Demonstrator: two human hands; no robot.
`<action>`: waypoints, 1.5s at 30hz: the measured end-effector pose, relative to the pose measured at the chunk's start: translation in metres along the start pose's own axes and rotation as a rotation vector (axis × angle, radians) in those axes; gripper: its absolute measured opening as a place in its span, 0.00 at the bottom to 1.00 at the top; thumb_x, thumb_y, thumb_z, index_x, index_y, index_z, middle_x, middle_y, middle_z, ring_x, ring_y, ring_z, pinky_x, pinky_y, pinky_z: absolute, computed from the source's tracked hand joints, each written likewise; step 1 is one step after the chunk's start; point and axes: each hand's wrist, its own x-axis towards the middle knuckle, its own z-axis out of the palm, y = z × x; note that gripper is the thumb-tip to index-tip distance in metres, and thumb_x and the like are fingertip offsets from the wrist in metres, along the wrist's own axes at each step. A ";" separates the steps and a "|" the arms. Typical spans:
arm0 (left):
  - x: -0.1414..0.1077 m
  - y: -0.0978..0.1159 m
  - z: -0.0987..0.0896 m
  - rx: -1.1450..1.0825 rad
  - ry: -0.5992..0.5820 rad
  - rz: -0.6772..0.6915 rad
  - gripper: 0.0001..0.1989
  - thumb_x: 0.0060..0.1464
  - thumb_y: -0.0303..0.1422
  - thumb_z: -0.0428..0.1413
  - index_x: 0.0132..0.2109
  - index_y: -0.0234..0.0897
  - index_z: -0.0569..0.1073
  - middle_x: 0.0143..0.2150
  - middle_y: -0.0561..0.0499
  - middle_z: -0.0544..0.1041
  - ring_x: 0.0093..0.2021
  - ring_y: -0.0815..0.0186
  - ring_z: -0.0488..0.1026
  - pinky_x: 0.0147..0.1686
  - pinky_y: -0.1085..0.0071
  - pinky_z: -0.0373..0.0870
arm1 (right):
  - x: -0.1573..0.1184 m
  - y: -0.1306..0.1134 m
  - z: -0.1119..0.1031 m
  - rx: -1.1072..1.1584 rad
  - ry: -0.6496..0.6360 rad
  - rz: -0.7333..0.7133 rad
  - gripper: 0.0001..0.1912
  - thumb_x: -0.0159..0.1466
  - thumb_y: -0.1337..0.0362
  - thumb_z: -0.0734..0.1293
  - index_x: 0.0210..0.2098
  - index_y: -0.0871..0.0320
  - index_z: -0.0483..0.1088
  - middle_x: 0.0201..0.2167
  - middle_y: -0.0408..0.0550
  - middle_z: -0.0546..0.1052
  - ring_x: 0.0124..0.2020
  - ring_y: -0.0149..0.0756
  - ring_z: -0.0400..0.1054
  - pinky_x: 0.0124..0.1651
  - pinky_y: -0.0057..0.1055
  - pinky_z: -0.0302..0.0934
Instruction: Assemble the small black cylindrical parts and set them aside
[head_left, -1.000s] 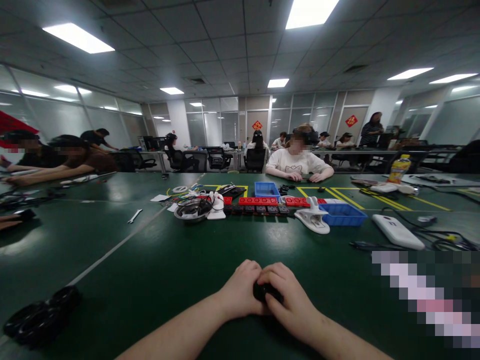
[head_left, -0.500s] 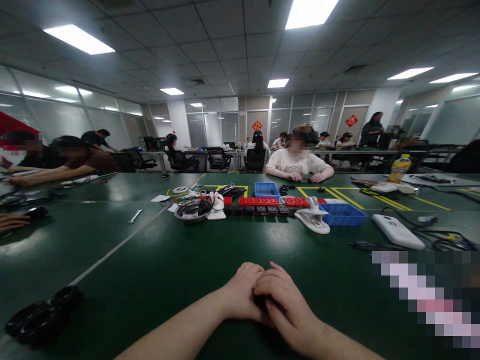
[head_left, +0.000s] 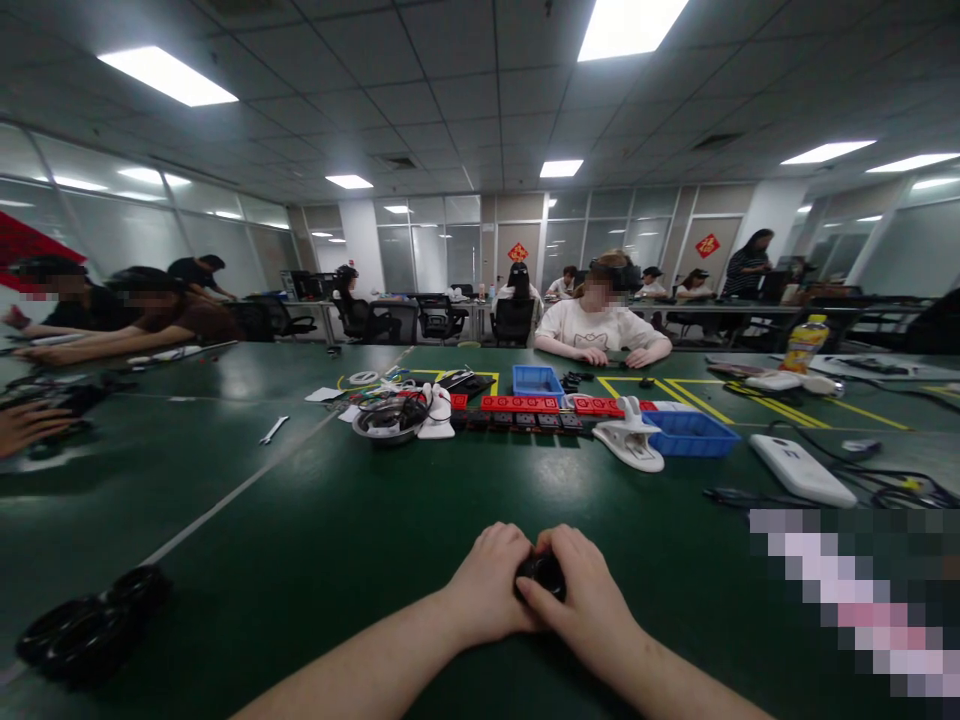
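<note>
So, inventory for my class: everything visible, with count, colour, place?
Table: one, green, foreground
Loops: several, black, lower left
Wrench: one, silver, left
Bowl: one, metallic, mid-table
Socket blocks: several, red, black, centre
Trays: two, blue, centre and right
Clip: one, white, right
Flat device: one, white, right
Bottle: one, yellow, far right
Cables: several, black, right
People: several, mixed clothing, beyond and left
Lights: several, white, overhead
Held object: one, black, lower centre
Hands: two, bare, around it
</note>
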 end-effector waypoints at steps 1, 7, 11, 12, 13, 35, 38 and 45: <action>0.000 0.000 -0.001 -0.008 0.002 0.007 0.19 0.37 0.41 0.60 0.36 0.37 0.65 0.36 0.51 0.65 0.39 0.61 0.62 0.41 0.66 0.62 | 0.000 0.000 0.000 -0.002 0.000 -0.005 0.08 0.53 0.64 0.66 0.30 0.58 0.62 0.29 0.45 0.67 0.33 0.38 0.61 0.36 0.37 0.57; 0.002 -0.003 -0.004 -0.062 -0.023 0.037 0.20 0.36 0.40 0.62 0.37 0.39 0.68 0.37 0.52 0.66 0.40 0.60 0.63 0.42 0.66 0.62 | 0.001 0.000 -0.004 0.046 -0.001 -0.102 0.05 0.53 0.67 0.63 0.32 0.57 0.65 0.31 0.46 0.68 0.34 0.38 0.62 0.38 0.38 0.57; 0.001 -0.008 -0.004 -0.102 -0.051 0.103 0.19 0.34 0.37 0.63 0.38 0.41 0.69 0.40 0.52 0.66 0.43 0.60 0.62 0.45 0.66 0.61 | -0.001 -0.001 -0.008 0.155 -0.019 -0.206 0.12 0.50 0.72 0.59 0.33 0.56 0.67 0.33 0.46 0.70 0.37 0.39 0.61 0.42 0.39 0.56; 0.001 -0.010 -0.004 -0.106 -0.052 0.126 0.19 0.33 0.37 0.63 0.37 0.41 0.70 0.41 0.53 0.65 0.44 0.60 0.62 0.47 0.66 0.60 | -0.002 -0.002 -0.009 0.181 -0.021 -0.232 0.12 0.49 0.73 0.59 0.32 0.56 0.67 0.32 0.46 0.71 0.37 0.39 0.61 0.42 0.40 0.56; 0.001 -0.011 -0.003 -0.107 -0.056 0.148 0.19 0.33 0.37 0.64 0.36 0.41 0.70 0.41 0.53 0.65 0.45 0.60 0.61 0.48 0.66 0.60 | -0.002 -0.003 -0.010 0.201 -0.025 -0.256 0.12 0.49 0.73 0.58 0.31 0.56 0.67 0.31 0.45 0.71 0.37 0.39 0.61 0.42 0.40 0.56; -0.001 -0.001 -0.004 -0.067 -0.041 0.124 0.36 0.27 0.48 0.64 0.44 0.37 0.65 0.40 0.49 0.65 0.42 0.57 0.63 0.52 0.53 0.52 | -0.004 0.003 0.001 0.081 0.098 -0.145 0.16 0.55 0.51 0.63 0.30 0.58 0.60 0.28 0.46 0.66 0.31 0.38 0.60 0.35 0.37 0.57; -0.001 0.001 -0.003 -0.038 -0.013 0.066 0.29 0.28 0.47 0.65 0.37 0.37 0.66 0.37 0.51 0.65 0.41 0.58 0.63 0.51 0.55 0.54 | -0.003 0.002 0.003 -0.007 0.066 -0.049 0.15 0.52 0.54 0.66 0.28 0.58 0.59 0.27 0.45 0.66 0.30 0.38 0.59 0.34 0.36 0.55; 0.000 0.001 0.001 -0.064 0.065 -0.064 0.15 0.37 0.40 0.62 0.32 0.38 0.69 0.36 0.52 0.67 0.40 0.60 0.64 0.48 0.60 0.58 | 0.002 0.008 0.003 -0.094 0.078 0.079 0.11 0.53 0.59 0.66 0.28 0.58 0.61 0.27 0.45 0.67 0.31 0.38 0.61 0.34 0.34 0.54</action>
